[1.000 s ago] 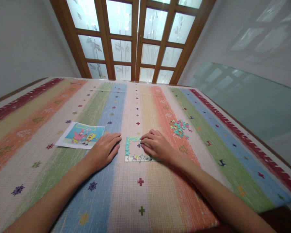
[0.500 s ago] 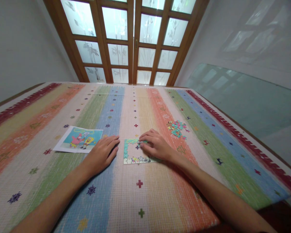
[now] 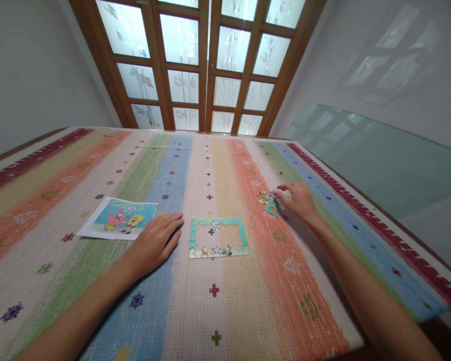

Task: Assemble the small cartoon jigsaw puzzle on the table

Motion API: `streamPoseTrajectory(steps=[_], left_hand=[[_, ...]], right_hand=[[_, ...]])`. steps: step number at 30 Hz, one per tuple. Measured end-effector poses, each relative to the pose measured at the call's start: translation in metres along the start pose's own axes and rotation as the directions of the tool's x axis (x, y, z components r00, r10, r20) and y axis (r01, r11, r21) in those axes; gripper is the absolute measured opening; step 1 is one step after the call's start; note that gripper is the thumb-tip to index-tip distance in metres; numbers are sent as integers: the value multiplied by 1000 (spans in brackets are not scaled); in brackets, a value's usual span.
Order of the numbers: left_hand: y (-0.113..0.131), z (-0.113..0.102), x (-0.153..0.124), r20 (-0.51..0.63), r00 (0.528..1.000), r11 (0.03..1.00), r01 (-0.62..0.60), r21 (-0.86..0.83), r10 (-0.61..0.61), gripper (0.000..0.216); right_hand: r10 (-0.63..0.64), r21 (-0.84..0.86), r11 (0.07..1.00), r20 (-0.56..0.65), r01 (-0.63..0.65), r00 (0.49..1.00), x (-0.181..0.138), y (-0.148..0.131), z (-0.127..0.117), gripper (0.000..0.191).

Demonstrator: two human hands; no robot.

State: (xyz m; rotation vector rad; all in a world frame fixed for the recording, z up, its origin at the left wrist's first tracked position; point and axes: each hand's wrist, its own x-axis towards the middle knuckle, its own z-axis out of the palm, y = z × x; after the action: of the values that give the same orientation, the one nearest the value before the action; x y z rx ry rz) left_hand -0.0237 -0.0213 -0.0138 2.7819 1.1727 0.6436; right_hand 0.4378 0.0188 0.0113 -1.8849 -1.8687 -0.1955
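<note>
The right hand [image 3: 295, 200], right of the frame's middle, reaches over the right edge of a pile of loose puzzle pieces [image 3: 267, 203]. Its fingers bend down toward the pieces, with the index finger lifted away from the thumb; whether a piece is pinched between the fingertips I cannot tell. The pile is a jumble of teal, yellow and pink on the cloth's orange stripe.

The left hand [image 3: 158, 239] lies palm down left of centre, its fingers loosely side by side and gently bent, the thumb a little apart. In view it overlaps the lower right corner of a printed sheet [image 3: 115, 220], which shows pink and yellow cartoon figures on blue; whether it touches the paper I cannot tell.

Between the hands, near the centre, lies a puzzle border [image 3: 203, 253], a joined rectangle of pieces. Its middle shows bare cloth, and a pale grey figure dips inward from the top side.

Beneath everything spreads a striped cloth [image 3: 244, 306]. Wooden doors [image 3: 203, 75] with frosted panes fill the top centre, and a greenish glass panel [image 3: 376, 165] stands at upper right.
</note>
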Motion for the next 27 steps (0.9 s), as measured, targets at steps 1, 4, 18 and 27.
streamPoseTrajectory(steps=[1,4,18,27], left_hand=[[0,0,0,2,1000,1000,3,-2,-3,37],[1,-2,0,1,1000,1000,7,-2,-7,37],[1,-1,0,-18,1000,998,-24,55,25,37],[2,-2,-1,-30,999,997,-39,67,41,38]], right_hand=[[40,-21,999,-5,-40,999,-1,9,1,25],[113,-39,993,-9,-113,994,-4,25,8,30],[284,281,919,12,-275,959,4,28,16,18],[320,477,826,43,-301,947,-1,14,-1,27]])
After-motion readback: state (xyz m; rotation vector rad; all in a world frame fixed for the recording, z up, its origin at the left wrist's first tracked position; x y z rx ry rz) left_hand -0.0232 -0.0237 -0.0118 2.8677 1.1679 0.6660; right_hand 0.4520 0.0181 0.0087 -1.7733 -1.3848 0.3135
